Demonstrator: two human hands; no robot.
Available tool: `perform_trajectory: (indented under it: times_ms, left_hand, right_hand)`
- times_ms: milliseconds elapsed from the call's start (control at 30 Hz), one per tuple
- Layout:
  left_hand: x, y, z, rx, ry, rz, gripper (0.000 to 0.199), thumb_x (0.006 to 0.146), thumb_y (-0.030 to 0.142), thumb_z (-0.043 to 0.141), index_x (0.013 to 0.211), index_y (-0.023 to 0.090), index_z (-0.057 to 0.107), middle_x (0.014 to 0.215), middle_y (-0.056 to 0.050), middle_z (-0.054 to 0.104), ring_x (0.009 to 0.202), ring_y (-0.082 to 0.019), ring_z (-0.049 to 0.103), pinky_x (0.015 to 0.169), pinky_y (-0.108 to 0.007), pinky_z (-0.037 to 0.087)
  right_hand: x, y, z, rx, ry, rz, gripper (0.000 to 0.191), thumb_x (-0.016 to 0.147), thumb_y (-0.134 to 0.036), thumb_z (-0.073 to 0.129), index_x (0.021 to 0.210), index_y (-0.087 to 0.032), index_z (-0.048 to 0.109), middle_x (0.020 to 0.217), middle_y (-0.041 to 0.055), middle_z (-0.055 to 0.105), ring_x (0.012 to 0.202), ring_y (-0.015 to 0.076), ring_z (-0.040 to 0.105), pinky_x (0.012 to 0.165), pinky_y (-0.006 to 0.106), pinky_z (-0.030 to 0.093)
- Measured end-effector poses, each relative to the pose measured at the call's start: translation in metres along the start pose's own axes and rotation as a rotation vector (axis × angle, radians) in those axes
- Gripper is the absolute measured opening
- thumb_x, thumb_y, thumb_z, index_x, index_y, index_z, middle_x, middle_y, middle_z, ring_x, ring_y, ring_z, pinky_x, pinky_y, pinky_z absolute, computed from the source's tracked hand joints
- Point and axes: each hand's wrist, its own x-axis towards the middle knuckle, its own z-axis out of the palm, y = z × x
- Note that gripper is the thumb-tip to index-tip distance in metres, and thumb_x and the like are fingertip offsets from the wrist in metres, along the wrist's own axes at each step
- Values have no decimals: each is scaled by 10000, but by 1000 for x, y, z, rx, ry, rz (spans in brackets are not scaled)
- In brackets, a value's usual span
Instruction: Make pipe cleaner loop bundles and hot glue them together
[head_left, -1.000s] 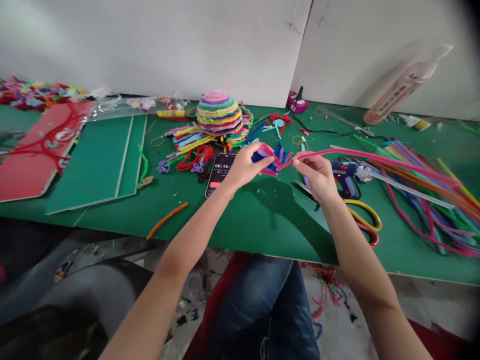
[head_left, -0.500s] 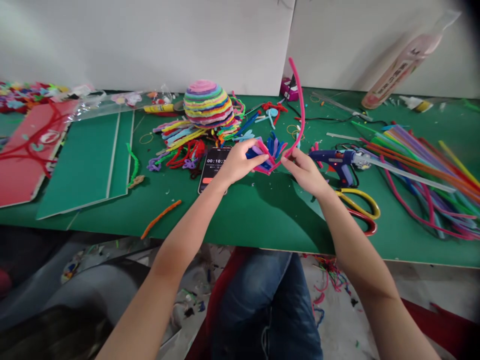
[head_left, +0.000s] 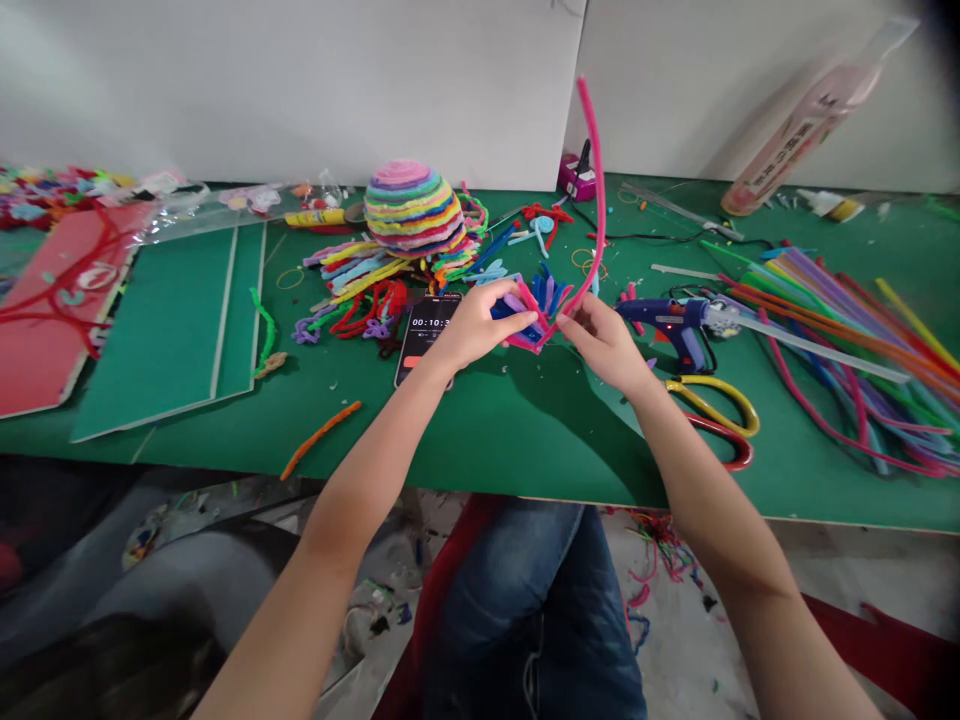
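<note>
Between thumb and fingers, my left hand [head_left: 486,322] pinches a small craft piece [head_left: 534,318] of pink, purple and blue pipe cleaners. My right hand [head_left: 600,338] is closed on a long pink pipe cleaner [head_left: 600,190]. Its free end curves up high, and its lower end meets the craft piece's pink edge. Both hands are above the green table. A phone [head_left: 416,345] with a running timer lies under my left wrist. Right of my right hand rests a blue glue gun [head_left: 679,322], with scissors [head_left: 720,410] having yellow and red handles in front of it.
A striped pipe-cleaner dome [head_left: 412,210] stands behind my left hand. Many loose pipe cleaners [head_left: 847,350] spread at the right. Green boards [head_left: 172,330] lie left, an orange pipe cleaner [head_left: 321,440] near the front edge. A pink bottle [head_left: 802,135] stands at the back right.
The pink pipe cleaner's free end has risen and straightened somewhat. My right hand has shifted slightly left, closer to the craft piece. My left hand stays almost still.
</note>
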Motion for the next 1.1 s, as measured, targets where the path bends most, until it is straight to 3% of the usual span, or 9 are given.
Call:
perform_trajectory:
  times_ms: [300, 467, 833, 1100]
  left_hand:
    - [0, 1, -1, 4, 10, -23, 127, 775, 285, 680, 834, 175, 659, 805, -25, 662, 689, -144, 622, 566, -262, 538]
    - [-1, 4, -1, 27, 13, -16, 120, 775, 279, 674, 826, 172, 656, 802, -19, 661, 731, -148, 625, 640, -288, 562]
    - [0, 4, 1, 29, 19, 32, 111, 765, 283, 681, 799, 178, 673, 817, -37, 657, 792, -187, 629, 767, -386, 562]
    - [-1, 3, 0, -3, 11, -3, 156, 760, 319, 679, 813, 174, 665, 826, -45, 653, 728, -168, 610, 589, -296, 552]
  right_hand:
    - [-1, -3, 2, 219, -44, 101, 409, 645, -412, 789, 850, -222, 491, 775, 2, 659, 666, 132, 596, 641, 313, 462]
    - [-2, -6, 4, 248, -34, 166, 430, 639, -443, 790, 867, -211, 508, 759, 7, 666, 641, 122, 596, 624, 303, 472]
    - [-4, -10, 8, 195, -26, 174, 378, 725, -518, 715, 649, -177, 571, 571, -17, 592, 513, 73, 516, 514, 239, 424]
    - [-3, -4, 9, 254, -43, 174, 294, 718, -440, 739, 725, -167, 631, 645, -4, 644, 574, 84, 569, 560, 241, 446]
